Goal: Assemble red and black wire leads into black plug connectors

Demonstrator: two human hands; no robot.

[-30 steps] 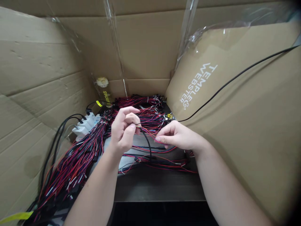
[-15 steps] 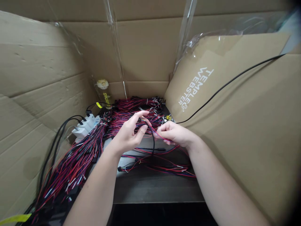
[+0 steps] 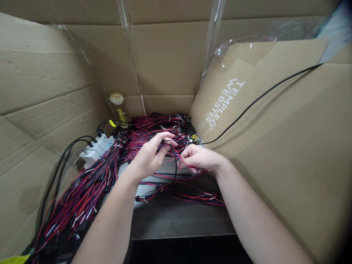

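Black cable held in left hand, red-blue wires pinched in right hand, seemingly so they're kept apart.

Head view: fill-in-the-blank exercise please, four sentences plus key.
The cable curving down beside the left hand is ____.
The brightest wire running into the right hand is ____.
White lettering on the cardboard reads "TEMPLE & ____".
The yellow-lettered bottle stands in the far ____ corner.

Missing: black; red; WEBSTER; left.

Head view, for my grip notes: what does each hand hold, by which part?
Left hand: black cable, near its raised end. Right hand: red and blue wires, exact spot hidden.
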